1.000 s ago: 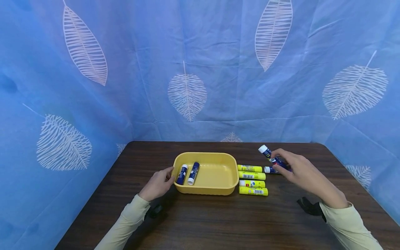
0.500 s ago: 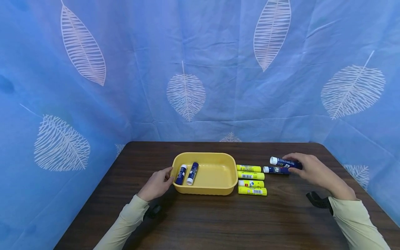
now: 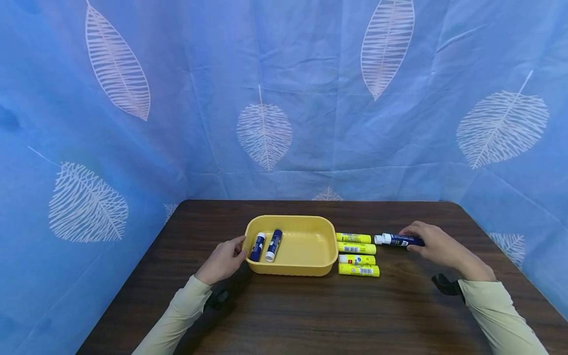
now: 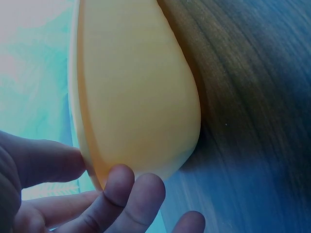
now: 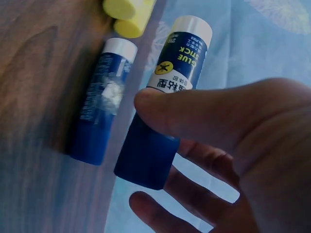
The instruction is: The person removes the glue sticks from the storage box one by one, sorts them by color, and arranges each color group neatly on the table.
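My right hand point(image 3: 439, 246) grips a dark blue glue stick point(image 3: 401, 240) with a white end, thumb across its label in the right wrist view. A second blue glue stick point(image 5: 102, 102) lies on the table beside it; in the head view the held one covers most of it, leaving its white end in sight. At the left, my left hand point(image 3: 224, 261) pinches the rim of a shallow yellow plastic tray point(image 3: 310, 271) between thumb and fingers. Inside the tray, towards its left side, lie two more blue glue sticks, one with its white end up point(image 3: 257, 247), the other with it down point(image 3: 273, 245).
Several yellow glue sticks point(image 3: 357, 248) lie in a column against the tray's right side. All this stands on a dark wood-grain table point(image 3: 310, 315). Behind it hangs a blue cloth point(image 3: 310, 138) with white leaf prints.
My right hand has moved right and then down with the glue stick, which has turned from tilted to nearly level, over the one on the table. The left hand keeps its place on the tray.
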Demonstrator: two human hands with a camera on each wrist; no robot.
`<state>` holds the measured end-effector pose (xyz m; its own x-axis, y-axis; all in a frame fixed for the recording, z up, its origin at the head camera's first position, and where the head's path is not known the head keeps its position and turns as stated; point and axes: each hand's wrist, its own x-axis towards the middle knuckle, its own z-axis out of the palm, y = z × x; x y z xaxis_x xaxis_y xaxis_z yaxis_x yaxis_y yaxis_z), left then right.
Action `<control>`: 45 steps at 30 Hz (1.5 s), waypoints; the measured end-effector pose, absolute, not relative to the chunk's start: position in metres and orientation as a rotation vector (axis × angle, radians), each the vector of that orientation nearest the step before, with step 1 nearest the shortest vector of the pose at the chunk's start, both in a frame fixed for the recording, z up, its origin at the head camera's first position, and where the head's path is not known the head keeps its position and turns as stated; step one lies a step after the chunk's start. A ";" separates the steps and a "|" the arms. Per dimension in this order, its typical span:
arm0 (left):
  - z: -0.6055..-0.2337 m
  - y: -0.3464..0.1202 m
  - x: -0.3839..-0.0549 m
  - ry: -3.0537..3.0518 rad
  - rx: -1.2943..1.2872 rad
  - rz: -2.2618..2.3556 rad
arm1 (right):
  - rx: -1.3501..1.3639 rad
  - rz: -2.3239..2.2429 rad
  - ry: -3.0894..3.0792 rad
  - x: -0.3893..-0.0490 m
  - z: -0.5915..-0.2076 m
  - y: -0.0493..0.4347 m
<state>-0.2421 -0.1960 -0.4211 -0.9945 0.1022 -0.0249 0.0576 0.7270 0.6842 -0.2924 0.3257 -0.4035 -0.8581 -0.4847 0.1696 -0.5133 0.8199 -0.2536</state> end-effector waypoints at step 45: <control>-0.421 -0.196 -0.243 2.853 0.128 1.139 | 0.850 0.349 -2.965 -0.303 -0.432 0.321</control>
<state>-0.2429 -0.1965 -0.4208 -0.9942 0.1023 -0.0316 0.0524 0.7223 0.6895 -0.3026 0.3207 -0.4324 -0.8496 -0.5184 0.0972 -0.5269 0.8250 -0.2043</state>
